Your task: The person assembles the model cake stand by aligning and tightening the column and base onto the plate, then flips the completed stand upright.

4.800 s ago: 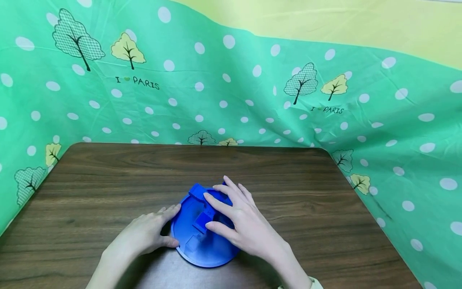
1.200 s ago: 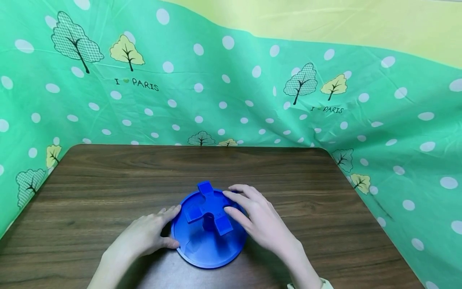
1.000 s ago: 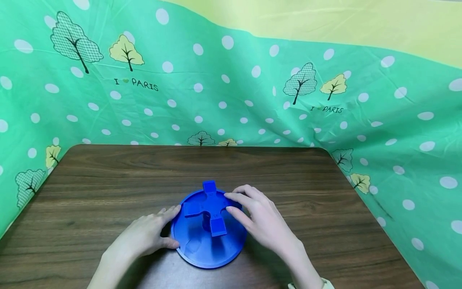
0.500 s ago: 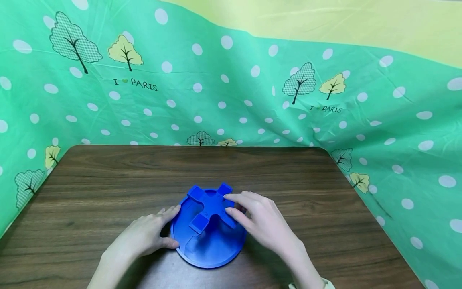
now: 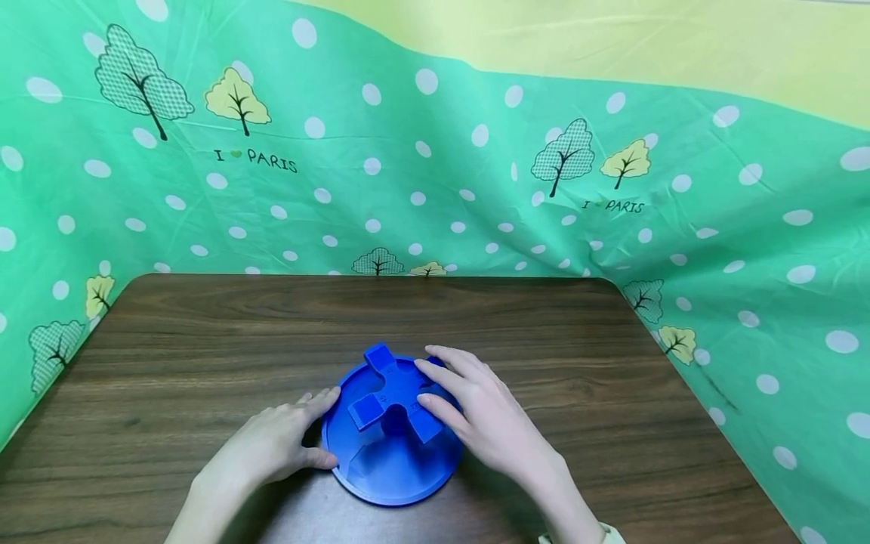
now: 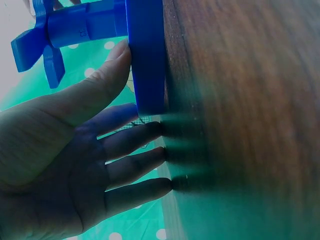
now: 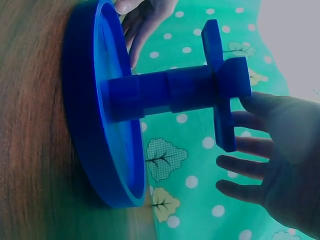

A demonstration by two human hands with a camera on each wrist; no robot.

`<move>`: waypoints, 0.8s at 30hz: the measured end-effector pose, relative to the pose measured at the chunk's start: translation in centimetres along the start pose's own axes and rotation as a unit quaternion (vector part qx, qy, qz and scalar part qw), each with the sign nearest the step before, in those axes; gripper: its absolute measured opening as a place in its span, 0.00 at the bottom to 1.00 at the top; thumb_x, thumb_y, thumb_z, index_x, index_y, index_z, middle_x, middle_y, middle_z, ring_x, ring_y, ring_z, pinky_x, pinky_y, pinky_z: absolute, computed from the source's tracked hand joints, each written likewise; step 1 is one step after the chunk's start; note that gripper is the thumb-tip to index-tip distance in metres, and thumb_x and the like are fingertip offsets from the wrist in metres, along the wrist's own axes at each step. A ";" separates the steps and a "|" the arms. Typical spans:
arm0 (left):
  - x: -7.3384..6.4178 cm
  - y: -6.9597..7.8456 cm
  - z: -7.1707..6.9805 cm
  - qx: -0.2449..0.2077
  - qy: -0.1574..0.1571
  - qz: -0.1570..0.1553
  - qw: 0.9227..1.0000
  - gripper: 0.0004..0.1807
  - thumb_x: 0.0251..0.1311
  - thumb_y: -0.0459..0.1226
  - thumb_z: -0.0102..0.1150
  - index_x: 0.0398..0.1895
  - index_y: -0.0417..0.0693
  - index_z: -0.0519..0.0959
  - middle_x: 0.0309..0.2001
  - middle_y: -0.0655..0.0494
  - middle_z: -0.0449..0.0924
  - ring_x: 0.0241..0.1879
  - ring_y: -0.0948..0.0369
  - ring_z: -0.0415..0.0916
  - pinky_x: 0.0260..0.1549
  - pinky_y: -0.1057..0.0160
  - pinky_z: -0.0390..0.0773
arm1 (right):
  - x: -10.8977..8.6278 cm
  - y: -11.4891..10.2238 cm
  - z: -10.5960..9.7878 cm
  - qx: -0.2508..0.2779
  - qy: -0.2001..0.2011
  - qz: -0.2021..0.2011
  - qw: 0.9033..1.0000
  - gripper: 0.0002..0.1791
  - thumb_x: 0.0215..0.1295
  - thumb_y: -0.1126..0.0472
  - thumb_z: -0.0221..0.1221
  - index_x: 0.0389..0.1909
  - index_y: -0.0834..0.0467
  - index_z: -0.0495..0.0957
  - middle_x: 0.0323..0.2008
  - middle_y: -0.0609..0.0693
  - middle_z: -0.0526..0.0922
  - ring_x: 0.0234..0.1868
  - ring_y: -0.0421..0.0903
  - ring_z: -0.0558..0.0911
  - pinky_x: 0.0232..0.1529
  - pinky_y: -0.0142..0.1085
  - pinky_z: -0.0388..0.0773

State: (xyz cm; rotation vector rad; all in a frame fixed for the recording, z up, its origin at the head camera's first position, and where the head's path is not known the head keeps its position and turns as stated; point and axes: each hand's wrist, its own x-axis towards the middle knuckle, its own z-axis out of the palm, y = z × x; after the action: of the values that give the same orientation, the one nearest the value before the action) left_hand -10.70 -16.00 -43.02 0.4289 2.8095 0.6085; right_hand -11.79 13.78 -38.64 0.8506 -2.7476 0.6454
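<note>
Blue stand (image 5: 396, 427) on the table toward 6 o'clock, between two hands.
Left hand (image 5: 272, 438): fingers spread, thumb and index touching the round base's (image 5: 408, 480) rim at 8 and 10 o'clock. Right hand (image 5: 485, 408): spread, thumb touching the cross-shaped top (image 5: 397, 385) near 3 o'clock. Wood-grain table (image 5: 224, 340); dotted green cloth (image 5: 435, 166) at 12 o'clock. Column (image 7: 172, 90): smooth, stepped.
</note>
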 end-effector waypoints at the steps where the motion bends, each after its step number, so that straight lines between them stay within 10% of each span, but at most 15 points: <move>1: 0.0 0.0 0.0 -0.001 -0.001 -0.002 1.000 0.53 0.45 0.59 0.78 0.76 0.51 0.69 0.71 0.36 0.73 0.68 0.36 0.73 0.61 0.27 0.72 | 0.0 0.0 0.0 -0.002 0.001 0.001 1.000 0.24 0.75 0.44 0.58 0.67 0.47 0.79 0.71 0.47 0.75 0.73 0.47 0.73 0.70 0.55 0.75; 16: 0.0 0.1 0.0 -0.001 -0.004 -0.006 1.000 0.53 0.46 0.59 0.78 0.76 0.52 0.68 0.71 0.36 0.73 0.69 0.35 0.72 0.61 0.26 0.71 | -0.2 0.2 -0.9 -0.006 0.014 -0.002 1.000 0.19 0.67 0.49 0.68 0.57 0.46 0.85 0.45 0.37 0.84 0.39 0.35 0.79 0.36 0.27 0.79; 24: -0.1 0.0 0.0 -0.008 -0.005 -0.002 1.000 0.53 0.47 0.59 0.77 0.77 0.51 0.68 0.71 0.35 0.73 0.68 0.34 0.72 0.62 0.28 0.72 | -0.3 -0.1 -1.1 0.033 0.012 0.009 0.999 0.15 0.69 0.47 0.65 0.54 0.44 0.86 0.41 0.35 0.87 0.37 0.32 0.80 0.35 0.26 0.79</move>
State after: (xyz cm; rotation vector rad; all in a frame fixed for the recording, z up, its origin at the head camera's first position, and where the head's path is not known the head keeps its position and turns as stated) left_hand -10.65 -16.04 -43.00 0.4221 2.7941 0.6257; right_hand -11.43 14.35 -37.73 0.8262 -2.7289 0.7502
